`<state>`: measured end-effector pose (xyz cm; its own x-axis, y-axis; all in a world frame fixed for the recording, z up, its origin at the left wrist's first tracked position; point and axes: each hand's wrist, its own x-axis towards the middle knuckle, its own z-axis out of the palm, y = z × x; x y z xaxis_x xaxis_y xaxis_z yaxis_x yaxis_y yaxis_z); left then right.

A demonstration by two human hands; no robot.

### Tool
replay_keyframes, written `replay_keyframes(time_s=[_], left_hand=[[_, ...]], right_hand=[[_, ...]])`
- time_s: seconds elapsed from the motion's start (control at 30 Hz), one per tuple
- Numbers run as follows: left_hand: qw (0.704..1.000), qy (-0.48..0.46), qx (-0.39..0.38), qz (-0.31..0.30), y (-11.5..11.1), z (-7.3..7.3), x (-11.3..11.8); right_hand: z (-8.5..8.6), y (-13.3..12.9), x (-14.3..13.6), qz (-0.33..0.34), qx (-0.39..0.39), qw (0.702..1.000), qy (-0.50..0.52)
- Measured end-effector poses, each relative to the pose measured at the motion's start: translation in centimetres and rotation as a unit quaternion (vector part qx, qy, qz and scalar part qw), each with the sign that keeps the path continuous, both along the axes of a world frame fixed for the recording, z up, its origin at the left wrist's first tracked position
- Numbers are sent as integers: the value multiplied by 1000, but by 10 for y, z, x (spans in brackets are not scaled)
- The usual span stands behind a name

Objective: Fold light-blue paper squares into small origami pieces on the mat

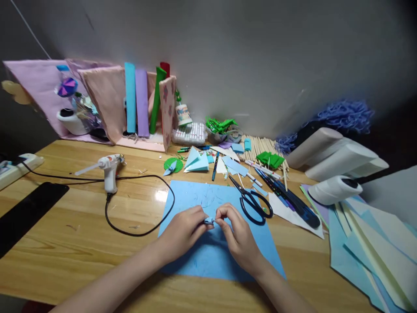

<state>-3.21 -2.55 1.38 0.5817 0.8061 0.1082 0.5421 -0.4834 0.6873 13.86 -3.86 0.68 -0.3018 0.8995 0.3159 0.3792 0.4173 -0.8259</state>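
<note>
Over a blue sheet [185,258] on the wooden table, my two hands meet at a small folded light-blue piece [209,221], which looks like paper or felt. My left hand [184,228] pinches its left side between thumb and fingers. The thumb and forefinger of my right hand [236,234] are closed on its right end. Most of the piece is hidden by my fingertips. Black-handled scissors [250,202] lie partly open on the sheet's upper right corner. Behind the sheet, a green disc [177,165] carries a small blue folded shape.
A white glue gun [110,174] stands at left, its black cord looping to the sheet. A dark phone-like slab [29,213] lies further left. Paper scraps, pens and wooden sticks [260,145] fill the back. White rolls [335,190] and stacked sheets [358,256] are at right.
</note>
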Motion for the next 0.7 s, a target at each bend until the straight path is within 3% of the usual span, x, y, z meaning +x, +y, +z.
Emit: replay_keyframes(time_s=[0.2,0.33,0.53,0.6,0.7], left_hand=[[999,-1,36,29,5,-1,-7],[995,-38,58,78,12,2,-14],[969,-70,43,234,30,4,-31],[950,-66,28,304,36,2,-37],[933,-49,24,357,41,-3,-43]], right_hand=[[-4,9,-6,-42,-17,998,42],[4,28,-19,-28,-24,997,65],[14,83,-51,-14,18,999,47],[9,103,-62,-35,25,998,52],[-7,128,-78,-79,30,995,55]])
